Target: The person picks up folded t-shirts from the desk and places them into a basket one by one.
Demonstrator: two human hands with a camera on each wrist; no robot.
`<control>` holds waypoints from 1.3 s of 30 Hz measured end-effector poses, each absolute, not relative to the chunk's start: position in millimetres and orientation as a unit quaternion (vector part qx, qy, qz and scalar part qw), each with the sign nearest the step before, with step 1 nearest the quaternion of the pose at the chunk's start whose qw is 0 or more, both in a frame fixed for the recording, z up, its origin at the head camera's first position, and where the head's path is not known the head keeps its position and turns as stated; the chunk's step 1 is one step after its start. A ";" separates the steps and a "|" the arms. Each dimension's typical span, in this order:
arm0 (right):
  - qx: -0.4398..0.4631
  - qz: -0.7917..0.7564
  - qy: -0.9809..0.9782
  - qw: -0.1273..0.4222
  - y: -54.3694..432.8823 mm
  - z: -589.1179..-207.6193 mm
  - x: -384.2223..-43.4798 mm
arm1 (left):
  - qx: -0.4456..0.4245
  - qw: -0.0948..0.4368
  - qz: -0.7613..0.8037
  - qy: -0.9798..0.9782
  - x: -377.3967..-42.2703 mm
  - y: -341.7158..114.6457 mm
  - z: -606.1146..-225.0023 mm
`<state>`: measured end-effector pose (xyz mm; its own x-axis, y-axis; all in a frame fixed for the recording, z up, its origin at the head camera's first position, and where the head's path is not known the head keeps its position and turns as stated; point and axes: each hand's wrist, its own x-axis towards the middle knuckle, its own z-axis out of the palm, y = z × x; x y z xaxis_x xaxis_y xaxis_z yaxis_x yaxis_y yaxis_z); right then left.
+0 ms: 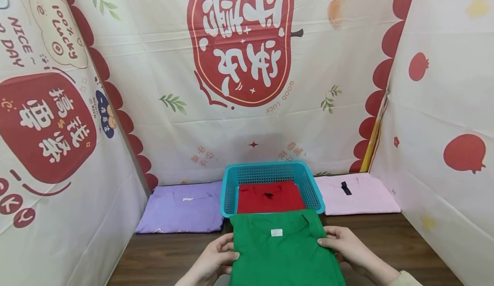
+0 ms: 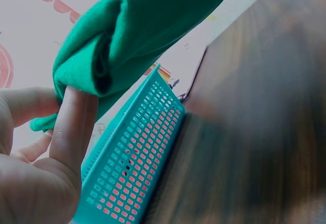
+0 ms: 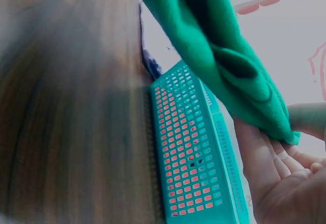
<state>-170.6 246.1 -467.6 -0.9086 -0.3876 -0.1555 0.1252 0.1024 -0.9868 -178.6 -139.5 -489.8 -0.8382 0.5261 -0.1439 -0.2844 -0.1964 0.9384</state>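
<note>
Between my two hands hangs a folded green T-shirt [image 1: 283, 251] with a white label at its collar, held above the table. My left hand [image 1: 216, 258] pinches its left edge, thumb on top and fingers underneath. On the opposite edge my right hand [image 1: 345, 247] grips it the same way. Both wrist views show the green cloth [image 2: 127, 35] sagging in folds clear of the tabletop. Just beyond it stands a turquoise plastic basket [image 1: 227, 191] with a folded red T-shirt [image 1: 270, 198] inside. The green shirt's far edge overlaps the basket's near rim in the head view.
A folded purple T-shirt [image 1: 185, 209] lies left of the basket, and a folded pink T-shirt [image 1: 359, 194] lies to its right. All rest on a dark wooden table [image 1: 154, 256]. Printed cloth walls [image 1: 146, 63] enclose the back and both sides.
</note>
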 end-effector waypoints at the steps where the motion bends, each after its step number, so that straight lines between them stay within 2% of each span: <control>1: -0.095 -0.665 0.716 0.191 246.1 -465.8 -171.9 | 0.105 0.264 0.766 0.577 -180.0 -139.3 -488.6; 14: -0.100 -0.670 0.712 0.185 243.0 -458.6 -183.8 | 0.124 0.269 0.763 0.574 -196.1 -142.2 -477.1; 27: -0.136 -0.673 0.701 0.192 245.9 -434.1 -191.7 | 0.133 0.260 0.759 0.582 -206.6 -140.1 -458.1; 39: -0.120 -0.668 0.712 0.178 246.9 -430.1 -207.6 | 0.129 0.253 0.752 0.594 -227.1 -136.4 -453.0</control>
